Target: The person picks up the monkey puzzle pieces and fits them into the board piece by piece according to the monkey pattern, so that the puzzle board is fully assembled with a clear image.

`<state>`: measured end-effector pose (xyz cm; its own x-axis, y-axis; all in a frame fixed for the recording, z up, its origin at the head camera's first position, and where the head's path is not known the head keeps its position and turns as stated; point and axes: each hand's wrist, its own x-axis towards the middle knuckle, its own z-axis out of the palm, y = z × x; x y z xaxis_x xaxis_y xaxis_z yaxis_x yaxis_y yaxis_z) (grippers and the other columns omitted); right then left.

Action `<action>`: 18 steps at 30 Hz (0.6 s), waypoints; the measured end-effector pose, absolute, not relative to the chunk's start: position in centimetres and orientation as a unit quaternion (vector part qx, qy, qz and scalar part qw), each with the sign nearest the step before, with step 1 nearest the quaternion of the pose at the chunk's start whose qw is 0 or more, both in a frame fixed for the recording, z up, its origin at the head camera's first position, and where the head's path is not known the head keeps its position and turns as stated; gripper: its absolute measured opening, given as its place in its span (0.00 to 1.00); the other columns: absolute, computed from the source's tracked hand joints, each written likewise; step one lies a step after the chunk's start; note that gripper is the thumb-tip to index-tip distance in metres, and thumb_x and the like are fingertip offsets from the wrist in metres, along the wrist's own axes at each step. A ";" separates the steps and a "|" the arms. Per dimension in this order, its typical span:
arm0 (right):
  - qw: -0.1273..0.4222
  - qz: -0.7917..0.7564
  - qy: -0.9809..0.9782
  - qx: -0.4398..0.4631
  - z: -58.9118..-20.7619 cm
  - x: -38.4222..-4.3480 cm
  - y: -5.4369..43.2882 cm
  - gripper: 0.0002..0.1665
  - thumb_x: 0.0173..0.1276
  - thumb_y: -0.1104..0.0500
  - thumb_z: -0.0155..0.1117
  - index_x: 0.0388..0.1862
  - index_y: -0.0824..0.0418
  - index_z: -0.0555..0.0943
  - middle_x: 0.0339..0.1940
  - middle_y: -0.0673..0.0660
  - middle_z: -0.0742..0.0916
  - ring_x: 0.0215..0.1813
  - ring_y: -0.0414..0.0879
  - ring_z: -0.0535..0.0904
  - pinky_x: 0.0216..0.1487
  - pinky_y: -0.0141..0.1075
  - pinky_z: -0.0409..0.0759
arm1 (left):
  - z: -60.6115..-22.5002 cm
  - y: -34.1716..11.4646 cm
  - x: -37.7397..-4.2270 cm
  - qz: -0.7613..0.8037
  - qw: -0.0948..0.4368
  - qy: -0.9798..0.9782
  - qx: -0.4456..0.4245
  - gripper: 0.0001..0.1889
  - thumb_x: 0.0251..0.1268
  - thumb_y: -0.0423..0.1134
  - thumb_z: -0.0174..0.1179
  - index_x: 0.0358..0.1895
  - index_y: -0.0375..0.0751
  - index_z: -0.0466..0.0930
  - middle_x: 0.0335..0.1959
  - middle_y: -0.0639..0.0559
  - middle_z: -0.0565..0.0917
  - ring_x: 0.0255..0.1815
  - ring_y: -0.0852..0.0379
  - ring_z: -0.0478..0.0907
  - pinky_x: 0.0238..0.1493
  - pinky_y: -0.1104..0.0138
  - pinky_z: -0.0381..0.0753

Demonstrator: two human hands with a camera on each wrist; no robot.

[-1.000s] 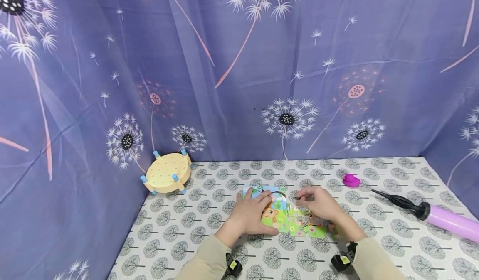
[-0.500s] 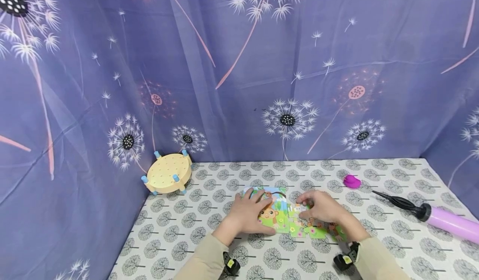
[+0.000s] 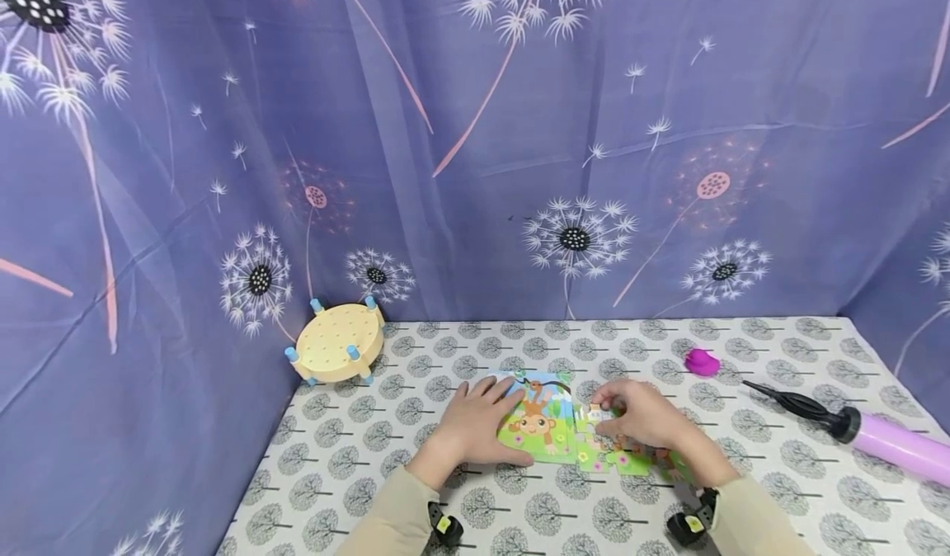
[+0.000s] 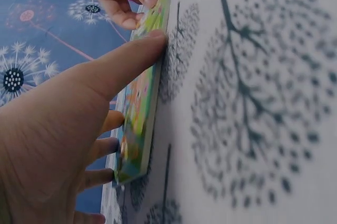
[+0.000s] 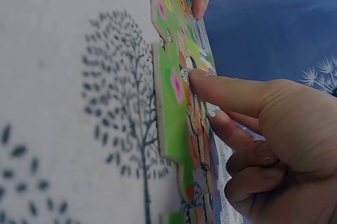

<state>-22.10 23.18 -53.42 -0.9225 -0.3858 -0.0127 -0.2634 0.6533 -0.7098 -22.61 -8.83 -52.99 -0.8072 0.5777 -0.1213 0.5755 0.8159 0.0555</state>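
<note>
Head view: the monkey picture [image 3: 539, 434] lies at left, the jigsaw pieces [image 3: 631, 463] just right of it; fitting pieces together looks like the step in hand.
Left hand [image 3: 475, 426]: laid over the picture's left side, fingers spread, thumb along the near edge; it seems to steady it.
Pinched piece [image 3: 596, 413]: at the far left of the partly joined pieces; probably calls for lining up, then a press down flat.
Right hand [image 3: 647, 413]: angled in from the near right, thumb and forefinger pinching that piece, other fingers curled under.
Pump [image 3: 901, 445]: well right, nozzle pointing left.
</note>
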 end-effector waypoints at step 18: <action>0.075 -0.415 0.872 -0.251 -53.8 -21.4 24.8 0.20 0.70 0.61 0.72 0.59 0.58 0.83 0.38 0.49 0.88 0.29 0.42 0.84 0.29 0.35 0.84 | -53.9 -12.1 -23.1 0.033 0.043 0.954 0.294 0.56 0.50 0.88 0.51 0.82 0.64 0.60 0.84 0.53 0.57 0.80 0.37 0.56 0.73 0.33 0.60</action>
<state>-21.45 24.77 -53.76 -0.8628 -0.4996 0.0771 -0.3751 0.5305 -0.7602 -23.07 -12.09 -53.92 -0.8233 0.5642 -0.0622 0.5585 0.8248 0.0883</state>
